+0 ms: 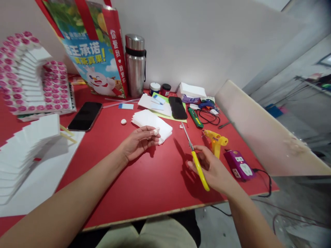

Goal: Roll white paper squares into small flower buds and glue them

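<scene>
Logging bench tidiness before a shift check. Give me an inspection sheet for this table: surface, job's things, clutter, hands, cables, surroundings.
Surface: red table, white cards fanned at left.
Job's things: yellow-handled scissors, small white piece, stack of white sheets.
Clutter: phone, second phone, steel flask, printed bag, glue gun, green knife, trays of pink-capped pieces.
Hands: left hand pinches the small white piece; right hand grips the scissors, blades pointing away.
Cables: black cable from purple power strip over the table edge; another looped near the knife.
Surroundings: white wall behind, pale panel at right.
</scene>
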`<state>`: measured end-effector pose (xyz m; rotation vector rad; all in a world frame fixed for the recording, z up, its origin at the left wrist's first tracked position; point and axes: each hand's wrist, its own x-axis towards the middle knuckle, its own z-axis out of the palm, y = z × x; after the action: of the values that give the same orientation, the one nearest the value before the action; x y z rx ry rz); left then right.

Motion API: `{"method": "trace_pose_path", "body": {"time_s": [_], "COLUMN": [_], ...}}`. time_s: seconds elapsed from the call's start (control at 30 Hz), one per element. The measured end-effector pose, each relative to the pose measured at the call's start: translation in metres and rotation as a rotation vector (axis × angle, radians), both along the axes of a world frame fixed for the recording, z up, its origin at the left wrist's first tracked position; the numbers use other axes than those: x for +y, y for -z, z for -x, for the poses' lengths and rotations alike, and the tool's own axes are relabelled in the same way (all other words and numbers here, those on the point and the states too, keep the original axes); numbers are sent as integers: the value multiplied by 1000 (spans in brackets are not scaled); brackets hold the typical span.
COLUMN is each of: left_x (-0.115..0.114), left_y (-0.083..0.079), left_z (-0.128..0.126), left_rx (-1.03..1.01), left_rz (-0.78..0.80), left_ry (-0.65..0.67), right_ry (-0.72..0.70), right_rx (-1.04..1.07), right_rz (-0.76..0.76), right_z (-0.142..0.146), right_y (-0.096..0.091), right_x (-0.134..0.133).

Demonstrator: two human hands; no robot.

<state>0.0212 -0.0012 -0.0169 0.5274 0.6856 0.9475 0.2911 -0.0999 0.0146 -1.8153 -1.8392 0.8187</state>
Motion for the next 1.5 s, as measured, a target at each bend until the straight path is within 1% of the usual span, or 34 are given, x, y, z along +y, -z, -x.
{"method": "trace_pose_path", "body": {"time_s": [0.03, 0.1, 0.2, 0.3, 0.43, 0.63, 0.73, 0.87, 0.97, 1.03, 1.17, 1.27, 1.33, 1.43, 1.47, 1.5], "left_x": [-1, -3, -7, -10, -11, -13, -14, -17, -19, -20, -21, -20, -19, -18, -18, -17], "left_y": [-1, -1, -1, 0, 0, -1, -2, -4, -6, -6, -5, -4, -3, -3, -3, -3], "left_z": [-1, -2, -5, -6, -6, -9, -11, -13, -16, -18, -23, -25, -25, -22, -21, -19], "left_rx": [3, 1, -30, -54, -68, -50, -54, -71, -69, -71, -75, -74, -81, -113, -124, -132], "left_rz": [5, 11, 3, -29, -80, -84, -77, -57, -47, -38, -21, -10, 1, 11, 14, 18], "left_ry": [13, 42, 83, 95, 128, 157, 157, 153, 173, 178, 194, 194, 193, 191, 189, 186], "right_ry": [-1, -20, -27, -42, -52, -28, -4, 7, 4, 17, 75, 134, 182, 243, 256, 265], "right_rx": [49, 66, -22, -46, -36, -53, -18, 43, 36, 27, 46, 100, 189, 323, 304, 234], "right_rz": [-7, 16, 40, 49, 54, 41, 22, -38, -108, -127, -63, -3, 19, 12, 0, -9], "right_z": [3, 15, 37, 53, 60, 62, 63, 60, 58, 57, 59, 59, 55, 45, 41, 38], "right_y": [-3, -10, -19, -20, -15, -14, -12, -7, -2, 0, 5, 9, 10, 10, 8, 7], "right_x": [-3, -8, -9, -7, -4, -5, -7, -11, -16, -20, -26, -28, -27, -19, -15, -9]}}
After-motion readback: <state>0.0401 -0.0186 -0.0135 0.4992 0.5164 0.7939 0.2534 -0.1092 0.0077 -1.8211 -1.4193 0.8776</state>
